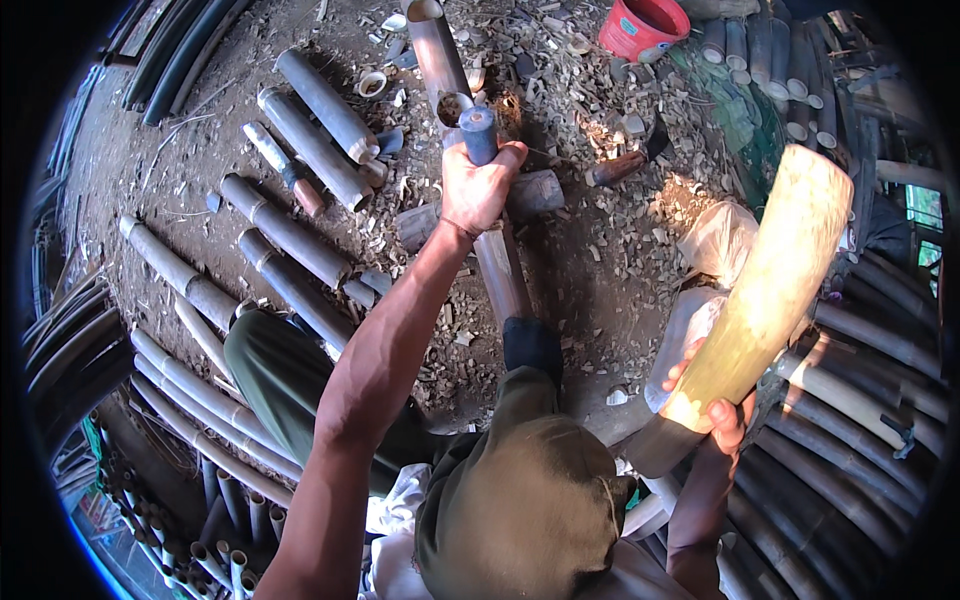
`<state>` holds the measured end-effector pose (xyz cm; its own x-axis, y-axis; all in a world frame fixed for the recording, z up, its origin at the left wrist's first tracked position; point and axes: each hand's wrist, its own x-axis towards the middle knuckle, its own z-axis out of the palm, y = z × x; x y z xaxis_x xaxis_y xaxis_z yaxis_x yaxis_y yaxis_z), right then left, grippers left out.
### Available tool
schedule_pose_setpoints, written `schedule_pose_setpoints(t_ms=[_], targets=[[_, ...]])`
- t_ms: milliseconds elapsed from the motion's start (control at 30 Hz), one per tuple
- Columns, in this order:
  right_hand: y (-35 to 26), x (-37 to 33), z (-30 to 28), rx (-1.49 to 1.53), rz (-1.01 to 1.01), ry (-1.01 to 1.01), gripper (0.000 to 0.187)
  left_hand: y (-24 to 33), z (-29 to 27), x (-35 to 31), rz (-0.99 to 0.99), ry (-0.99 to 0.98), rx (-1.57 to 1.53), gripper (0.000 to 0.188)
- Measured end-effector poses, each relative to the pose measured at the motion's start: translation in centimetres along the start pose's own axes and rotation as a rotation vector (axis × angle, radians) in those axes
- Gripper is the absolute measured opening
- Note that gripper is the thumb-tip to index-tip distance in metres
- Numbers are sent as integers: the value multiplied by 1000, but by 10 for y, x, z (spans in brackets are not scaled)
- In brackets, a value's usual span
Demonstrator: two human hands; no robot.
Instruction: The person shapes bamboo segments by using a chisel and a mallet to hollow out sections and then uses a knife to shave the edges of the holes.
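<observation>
My left hand [478, 185] is closed around a blue-grey cylindrical handle [478, 128], its blunt end facing up; what lies below the fist is hidden. Beneath it runs a bamboo pole [500, 272], resting across a short log [538, 192]. The pole's near end meets my dark-covered foot [532, 345]. On the right, my right hand [728, 425] grips the lower part of a thick, pale wooden cylinder [765, 290], which tilts up and away to the right in bright sun. The wood is well apart from the left hand.
Several cut bamboo pieces [315, 150] lie at left, beside a wooden-handled blade [285, 168]. A dark hooked knife [622, 168] lies among wood chips. A red bucket [645, 28] stands at the far side. Stacked bamboo poles [850, 450] fill the right; a plastic bag [720, 242] lies nearby.
</observation>
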<state>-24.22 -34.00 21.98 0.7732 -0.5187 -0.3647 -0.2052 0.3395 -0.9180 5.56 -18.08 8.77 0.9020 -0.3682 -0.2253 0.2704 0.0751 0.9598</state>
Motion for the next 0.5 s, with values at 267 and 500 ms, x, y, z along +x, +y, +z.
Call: schedule_pose_setpoints(t_ms=[267,500], targets=[[-32,32,39,-161,-6,-23,85,-5,6,-13,153,26,97,22],[-61,121,76,-987,-899,-244,80,-8,13,-24,239,-46,289,15]])
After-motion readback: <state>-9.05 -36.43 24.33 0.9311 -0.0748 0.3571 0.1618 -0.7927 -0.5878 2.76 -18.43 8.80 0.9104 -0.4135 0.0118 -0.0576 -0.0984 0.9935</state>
